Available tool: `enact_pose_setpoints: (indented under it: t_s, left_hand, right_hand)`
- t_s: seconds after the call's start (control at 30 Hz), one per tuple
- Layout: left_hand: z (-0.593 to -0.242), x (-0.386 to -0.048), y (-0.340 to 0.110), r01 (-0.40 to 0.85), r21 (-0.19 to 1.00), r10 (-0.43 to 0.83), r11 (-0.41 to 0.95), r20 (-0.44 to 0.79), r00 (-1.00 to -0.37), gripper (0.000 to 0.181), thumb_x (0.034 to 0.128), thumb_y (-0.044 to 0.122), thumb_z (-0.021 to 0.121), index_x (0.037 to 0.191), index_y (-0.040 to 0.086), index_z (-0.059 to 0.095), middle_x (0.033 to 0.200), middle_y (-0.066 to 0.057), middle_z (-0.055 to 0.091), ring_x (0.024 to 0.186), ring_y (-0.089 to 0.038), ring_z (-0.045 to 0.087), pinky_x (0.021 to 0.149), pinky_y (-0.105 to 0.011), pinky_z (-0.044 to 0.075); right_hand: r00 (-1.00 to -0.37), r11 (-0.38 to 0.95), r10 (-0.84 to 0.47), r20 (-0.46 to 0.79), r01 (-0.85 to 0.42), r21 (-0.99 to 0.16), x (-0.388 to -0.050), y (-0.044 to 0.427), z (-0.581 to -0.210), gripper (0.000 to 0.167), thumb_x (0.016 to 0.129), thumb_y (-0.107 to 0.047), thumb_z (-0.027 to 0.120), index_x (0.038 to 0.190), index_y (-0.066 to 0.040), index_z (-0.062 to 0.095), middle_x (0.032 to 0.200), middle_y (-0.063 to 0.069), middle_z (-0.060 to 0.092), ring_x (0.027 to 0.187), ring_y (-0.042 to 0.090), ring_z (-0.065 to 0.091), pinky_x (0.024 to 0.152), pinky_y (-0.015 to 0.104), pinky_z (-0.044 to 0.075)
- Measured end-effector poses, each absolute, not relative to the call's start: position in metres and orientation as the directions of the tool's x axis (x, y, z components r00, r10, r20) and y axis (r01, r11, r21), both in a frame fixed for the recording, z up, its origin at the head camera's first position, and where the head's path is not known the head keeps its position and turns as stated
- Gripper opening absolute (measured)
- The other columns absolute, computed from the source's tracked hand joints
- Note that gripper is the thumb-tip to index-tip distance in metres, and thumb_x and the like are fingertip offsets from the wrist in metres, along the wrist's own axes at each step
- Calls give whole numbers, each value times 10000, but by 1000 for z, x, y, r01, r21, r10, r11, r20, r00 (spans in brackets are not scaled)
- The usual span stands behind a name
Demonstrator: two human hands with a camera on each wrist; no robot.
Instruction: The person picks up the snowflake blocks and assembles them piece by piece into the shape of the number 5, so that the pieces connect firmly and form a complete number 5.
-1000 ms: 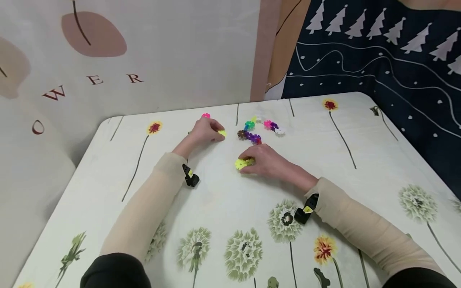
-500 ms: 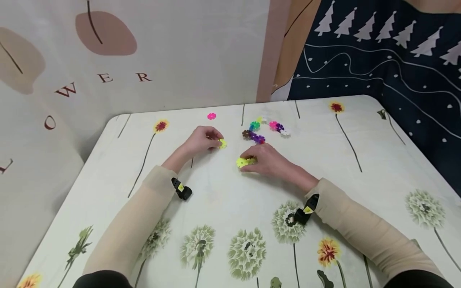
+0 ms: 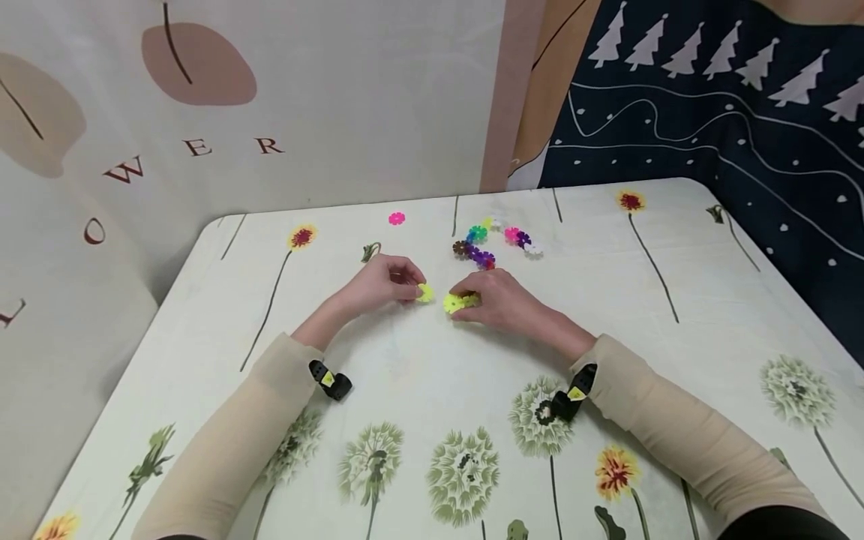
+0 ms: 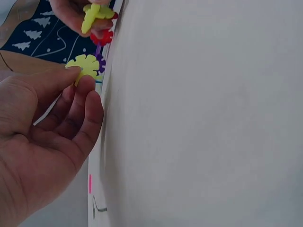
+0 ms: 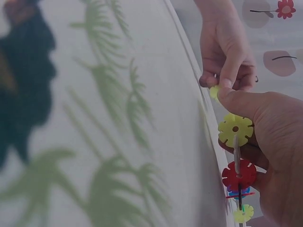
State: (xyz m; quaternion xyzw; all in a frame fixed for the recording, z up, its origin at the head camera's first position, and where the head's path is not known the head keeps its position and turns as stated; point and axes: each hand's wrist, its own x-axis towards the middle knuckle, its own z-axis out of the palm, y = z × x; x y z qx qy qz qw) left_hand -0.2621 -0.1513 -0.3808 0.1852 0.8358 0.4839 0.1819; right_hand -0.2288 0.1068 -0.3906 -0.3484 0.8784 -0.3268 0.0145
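Observation:
My left hand (image 3: 386, 285) pinches a yellow snowflake disc (image 3: 424, 293) between thumb and fingers. Its notched rim shows clearly in the left wrist view, where the same yellow disc (image 4: 86, 63) sticks out past the thumb. Just to the right, with a small gap between, my right hand (image 3: 506, 301) grips yellow snowflake discs (image 3: 456, 303) slotted together at an angle. The right wrist view shows one yellow disc (image 5: 229, 127) facing the camera beside the thumb, and a red snowflake disc (image 5: 239, 175) below. Whether the red one joins the held discs, I cannot tell.
Behind the right hand lies a curved chain of colored snowflake discs (image 3: 477, 235), with pink, purple and white discs (image 3: 518, 238) at its right. A single pink disc (image 3: 397, 218) lies near the back edge of the flower-print tablecloth (image 3: 405, 375). Fabric-covered walls stand behind.
My left hand has come toward me and slightly right with its yellow disc, closer to the right hand, away from the pink disc. The right hand has stayed almost still.

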Motion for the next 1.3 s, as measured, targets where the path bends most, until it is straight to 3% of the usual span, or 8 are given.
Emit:
enact_pose_setpoints:
  t_s: [0.27,0.87,1.3]
  left_hand:
    - [-380,-250,-145,174,892,544,418,-92,-834,77,942,-13,710,1016,-32,712,870,-106,698,766,-221,636,681,-273,563]
    - [-379,-246,-144,175,894,546,412,-88,-833,76,939,-3,720,1006,-37,731,891,-106,732,809,-220,683,719,-269,559]
    - [-379,-244,-140,405,793,613,455,52,-788,49,889,-23,776,903,16,802,879,-99,769,802,-166,698,713,-232,540]
  right_hand:
    - [-757,536,-625,193,-595,-599,-230,106,-391,342,850,-178,866,1136,-16,771,1043,72,765,915,188,694,792,336,563]
    - [-719,499,-666,200,-628,-597,-228,104,-390,321,853,-153,860,1129,-16,771,1009,56,746,900,174,664,789,321,536]
    - [-660,426,-711,241,-678,-599,-227,105,-396,297,830,-135,874,1087,-17,782,955,38,742,857,148,651,768,307,527]
